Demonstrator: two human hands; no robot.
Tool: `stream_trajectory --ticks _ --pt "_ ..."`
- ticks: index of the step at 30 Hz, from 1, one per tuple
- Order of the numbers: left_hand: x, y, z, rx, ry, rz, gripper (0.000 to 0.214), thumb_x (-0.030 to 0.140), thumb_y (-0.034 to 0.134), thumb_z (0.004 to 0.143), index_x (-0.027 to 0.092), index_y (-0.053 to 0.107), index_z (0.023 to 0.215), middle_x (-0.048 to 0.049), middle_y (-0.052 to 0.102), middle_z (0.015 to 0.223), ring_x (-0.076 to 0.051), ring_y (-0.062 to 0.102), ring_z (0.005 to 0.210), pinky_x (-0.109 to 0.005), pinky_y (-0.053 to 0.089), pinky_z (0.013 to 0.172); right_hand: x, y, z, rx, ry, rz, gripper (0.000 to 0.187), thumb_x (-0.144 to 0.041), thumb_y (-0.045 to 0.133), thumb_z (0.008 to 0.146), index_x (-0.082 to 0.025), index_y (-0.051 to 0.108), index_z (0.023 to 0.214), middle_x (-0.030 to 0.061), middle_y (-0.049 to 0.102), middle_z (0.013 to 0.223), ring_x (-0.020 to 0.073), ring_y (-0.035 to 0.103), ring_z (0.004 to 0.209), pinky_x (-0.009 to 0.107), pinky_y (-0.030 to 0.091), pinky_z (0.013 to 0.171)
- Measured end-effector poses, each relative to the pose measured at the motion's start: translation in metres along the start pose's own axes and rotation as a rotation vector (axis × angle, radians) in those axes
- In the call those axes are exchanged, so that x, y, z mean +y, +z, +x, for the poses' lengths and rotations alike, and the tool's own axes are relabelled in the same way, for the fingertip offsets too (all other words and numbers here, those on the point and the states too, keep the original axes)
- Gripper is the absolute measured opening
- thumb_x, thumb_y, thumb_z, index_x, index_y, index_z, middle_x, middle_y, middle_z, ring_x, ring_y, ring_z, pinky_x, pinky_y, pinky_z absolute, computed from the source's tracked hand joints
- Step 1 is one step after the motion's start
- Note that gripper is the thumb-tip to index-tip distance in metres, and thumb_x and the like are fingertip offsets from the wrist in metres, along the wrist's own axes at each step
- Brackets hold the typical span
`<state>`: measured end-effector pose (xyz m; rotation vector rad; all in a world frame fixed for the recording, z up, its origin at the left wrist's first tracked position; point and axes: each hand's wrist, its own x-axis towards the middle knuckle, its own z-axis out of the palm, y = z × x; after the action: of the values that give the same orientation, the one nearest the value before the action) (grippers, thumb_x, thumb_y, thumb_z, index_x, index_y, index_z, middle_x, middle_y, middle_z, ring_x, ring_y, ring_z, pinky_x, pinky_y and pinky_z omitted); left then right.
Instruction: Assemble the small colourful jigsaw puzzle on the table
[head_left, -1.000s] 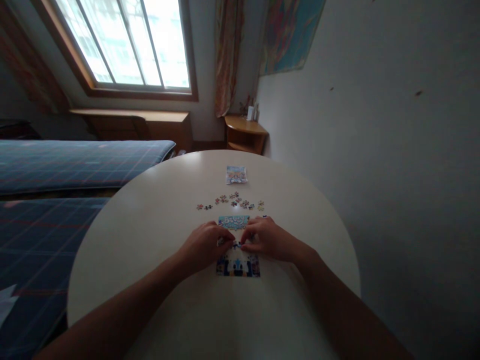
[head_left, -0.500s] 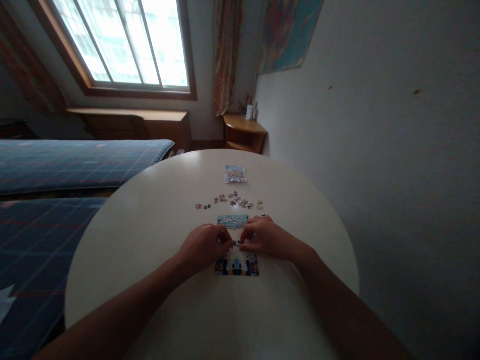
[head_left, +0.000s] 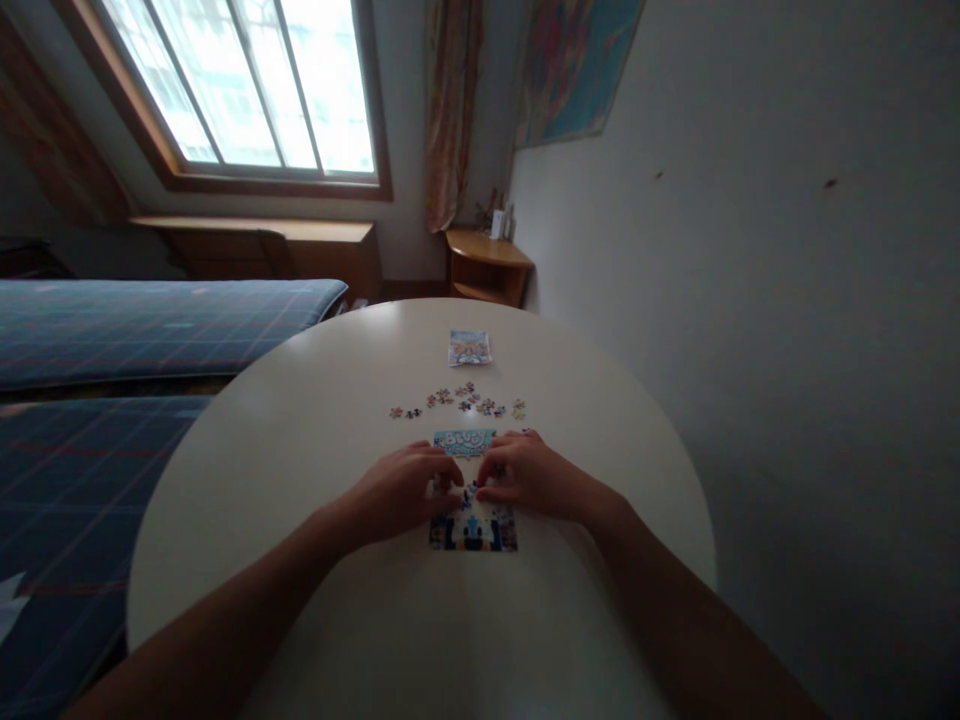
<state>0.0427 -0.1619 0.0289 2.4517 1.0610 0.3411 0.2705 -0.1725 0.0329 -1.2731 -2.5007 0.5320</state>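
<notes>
My left hand (head_left: 405, 490) and my right hand (head_left: 531, 476) face each other over the table, fingers curled into pinches. Between the fingertips is a small dark-and-white jigsaw piece (head_left: 468, 495), which both hands seem to grip; the exact contact is too small to make out. Just below lies a joined puzzle section (head_left: 472, 537) with a blue cartoon face, partly covered by my left fingers. Above the hands is another joined strip (head_left: 463, 441) lettered "Bluey", its right end behind my right fingers.
Loose jigsaw pieces (head_left: 487, 407) are scattered in a row beyond the strip. Farther back lies a picture packet (head_left: 469, 348). The round cream table (head_left: 300, 420) stands by a white wall on the right, with a plaid-covered bed (head_left: 150, 330) on the left.
The fingers of my left hand have loosened slightly around the piece, and the small piece between the hands has shifted or turned a little. My right hand stays nearly in place.
</notes>
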Motion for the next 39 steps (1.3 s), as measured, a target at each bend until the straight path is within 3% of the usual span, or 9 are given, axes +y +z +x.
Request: stream_trajectory --ticks 5,19,27,31,34,39 --pt "0.001 -0.002 -0.002 -0.062 0.091 0.008 0.013 0.028 0.068 0.083 0.026 0.072 0.095 -0.0019 0.068 0.097 -0.02 0.058 0.099 -0.031 0.044 0.087 0.0 -0.001 0.0 -0.006 0.004 0.004 0.009 -0.031 0.077 0.078 -0.024 0.074 0.083 0.0008 0.07 0.088 0.017 0.061 0.089 0.035 0.032 0.089" --pt "0.002 0.009 0.0 0.003 0.004 0.004 0.007 0.027 0.069 0.083 0.022 0.072 0.087 -0.0024 0.068 0.092 -0.021 0.055 0.096 -0.033 0.043 0.088 0.001 -0.001 -0.001 -0.013 -0.001 0.013 0.007 -0.028 0.075 0.079 -0.024 0.074 0.084 0.0008 0.069 0.089 0.0175 0.06 0.091 0.036 0.033 0.09" --pt "0.006 0.009 0.0 0.032 -0.04 -0.023 0.006 0.024 0.068 0.081 0.021 0.072 0.085 -0.0036 0.068 0.086 -0.019 0.061 0.088 -0.029 0.046 0.078 -0.008 -0.001 -0.001 -0.003 -0.077 0.121 0.007 -0.027 0.07 0.082 -0.021 0.074 0.085 0.0014 0.071 0.083 0.0152 0.062 0.083 0.031 0.039 0.086" --pt "0.005 0.011 0.001 0.081 -0.079 -0.104 0.014 0.033 0.07 0.083 0.019 0.069 0.085 -0.0029 0.066 0.085 -0.016 0.061 0.077 -0.026 0.046 0.07 -0.007 0.005 0.001 -0.009 -0.074 0.262 0.007 -0.021 0.068 0.082 -0.02 0.074 0.086 -0.0002 0.071 0.077 0.0117 0.061 0.071 0.026 0.043 0.075" --pt "0.003 0.014 0.003 0.171 -0.063 -0.218 0.019 0.036 0.067 0.085 0.018 0.065 0.09 -0.0022 0.068 0.085 -0.014 0.061 0.076 -0.025 0.046 0.07 -0.005 0.006 0.002 0.066 0.01 0.389 0.01 -0.023 0.069 0.082 -0.017 0.072 0.09 0.0002 0.069 0.074 0.0107 0.059 0.065 0.023 0.043 0.063" --pt "0.005 0.012 0.006 0.244 -0.132 -0.45 0.022 0.03 0.065 0.084 0.017 0.06 0.101 -0.0022 0.072 0.083 -0.013 0.064 0.07 -0.025 0.048 0.069 -0.005 0.001 0.002 0.143 0.041 0.549 0.018 -0.031 0.069 0.083 -0.016 0.069 0.094 0.0032 0.071 0.081 0.0131 0.064 0.073 0.026 0.048 0.068"
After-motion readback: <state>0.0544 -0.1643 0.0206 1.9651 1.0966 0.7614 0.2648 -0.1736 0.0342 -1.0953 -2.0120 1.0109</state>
